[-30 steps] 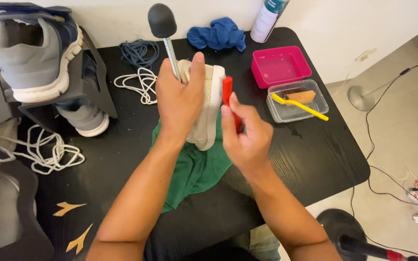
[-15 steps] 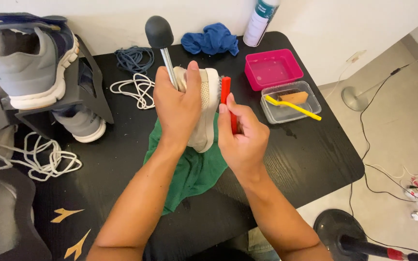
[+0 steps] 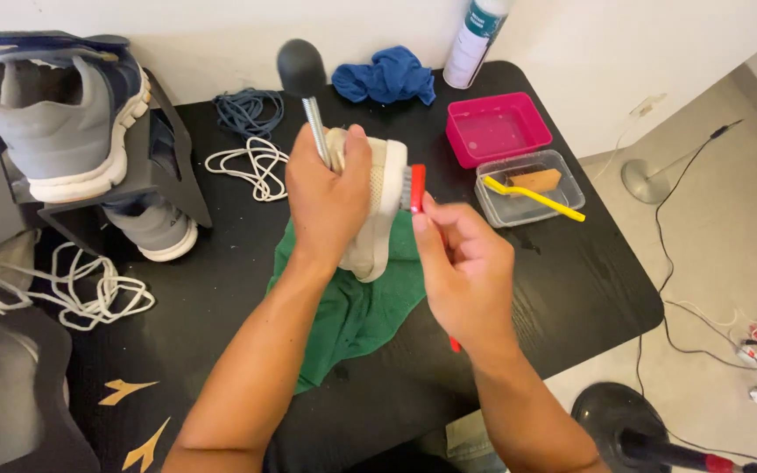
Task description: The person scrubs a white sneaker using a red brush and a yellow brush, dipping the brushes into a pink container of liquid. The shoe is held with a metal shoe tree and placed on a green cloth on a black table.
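- While the shoe (image 3: 377, 206) is gripped firmly by the left hand (image 3: 326, 197), its sole should be kept turned toward 3 o'clock.
- Short, light strokes are best made with the red brush (image 3: 417, 188) clasped in the right hand (image 3: 466, 267).

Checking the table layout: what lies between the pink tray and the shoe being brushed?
In the head view, only bare black table lies between the pink tray and the beige shoe.

Pink tray (image 3: 499, 128), blue rag (image 3: 385, 75)
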